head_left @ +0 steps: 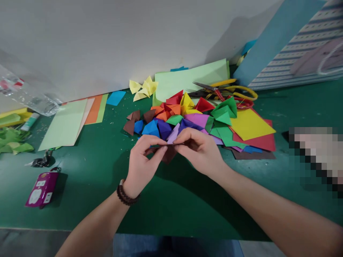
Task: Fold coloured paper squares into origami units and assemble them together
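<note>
My left hand (142, 164) and my right hand (199, 151) pinch a thin folded piece of paper (166, 145) between fingers and thumbs, its edge held flat. A lilac paper flap (173, 134) rises just above it, and a brown paper piece (168, 155) shows below. Right behind my hands lies a heap of folded origami pieces (171, 121) in many colours. Loose yellow (250, 123) and red (261, 142) paper sheets lie under its right side.
Red-handled scissors (214, 91) lie behind the heap, beside a pale green sheet (187, 78). Paper sheets (63, 125), a glue stick (29, 121), a plastic bag (26, 96) and a purple pouch (43, 189) sit left on the green mat (80, 185). A pixelated patch (316, 153) covers the right.
</note>
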Available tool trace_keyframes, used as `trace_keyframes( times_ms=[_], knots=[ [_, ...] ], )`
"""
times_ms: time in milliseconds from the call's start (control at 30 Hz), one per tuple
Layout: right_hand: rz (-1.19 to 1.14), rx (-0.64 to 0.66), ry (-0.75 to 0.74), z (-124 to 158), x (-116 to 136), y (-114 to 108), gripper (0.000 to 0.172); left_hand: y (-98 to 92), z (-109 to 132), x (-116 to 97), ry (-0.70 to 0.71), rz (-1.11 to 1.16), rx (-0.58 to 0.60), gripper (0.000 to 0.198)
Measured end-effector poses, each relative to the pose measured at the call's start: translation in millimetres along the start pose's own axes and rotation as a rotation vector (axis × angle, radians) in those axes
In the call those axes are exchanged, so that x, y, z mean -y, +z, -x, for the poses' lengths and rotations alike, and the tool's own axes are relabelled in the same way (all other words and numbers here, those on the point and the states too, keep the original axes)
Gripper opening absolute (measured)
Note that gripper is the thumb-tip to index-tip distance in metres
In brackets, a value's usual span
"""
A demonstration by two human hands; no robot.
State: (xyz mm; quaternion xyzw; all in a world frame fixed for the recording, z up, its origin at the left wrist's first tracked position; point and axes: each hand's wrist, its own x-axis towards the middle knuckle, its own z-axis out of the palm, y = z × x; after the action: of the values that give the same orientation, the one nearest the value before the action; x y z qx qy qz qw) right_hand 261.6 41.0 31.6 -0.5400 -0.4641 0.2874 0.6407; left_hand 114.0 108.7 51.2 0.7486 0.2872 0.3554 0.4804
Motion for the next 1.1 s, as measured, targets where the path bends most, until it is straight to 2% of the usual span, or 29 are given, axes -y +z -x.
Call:
trace_keyframes(
  times_ms=[267, 500, 700, 833, 900, 967, 1100],
  knots=[
    [0.23, 0.015, -0.167, 6, 4, 2, 0.007, -0.4, 1, -1, 0.102, -0.196, -0.017, 0.008],
    [0.35, 0.019, -0.32, 8, 5, 2, 0.007, -2.5, 0, -3, 0.339, -0.339, -0.083, 0.01],
    [0.45, 0.058, -0.564, 8, 5, 1, 0.012, -0.8, 1, -4, 0.352, -0.318, -0.065, 0.015],
    [0.493, 0.061, -0.642, 8, 5, 1, 0.013, 0.7, 2, -2, 0.379, -0.29, -0.038, 0.02],
    [0.492, 0.084, -0.616, 10, 5, 3, 0.014, 0.9, 2, -1, 0.368, -0.26, -0.029, 0.019],
    [0.466, 0.121, -0.52, 11, 5, 4, 0.013, -0.2, 2, -1, 0.314, -0.228, -0.017, 0.018],
    [0.32, 0.131, -0.163, 13, 4, 7, 0.005, -7.9, -3, -3, 0.117, -0.224, 0.068, 0.016]
  ],
)
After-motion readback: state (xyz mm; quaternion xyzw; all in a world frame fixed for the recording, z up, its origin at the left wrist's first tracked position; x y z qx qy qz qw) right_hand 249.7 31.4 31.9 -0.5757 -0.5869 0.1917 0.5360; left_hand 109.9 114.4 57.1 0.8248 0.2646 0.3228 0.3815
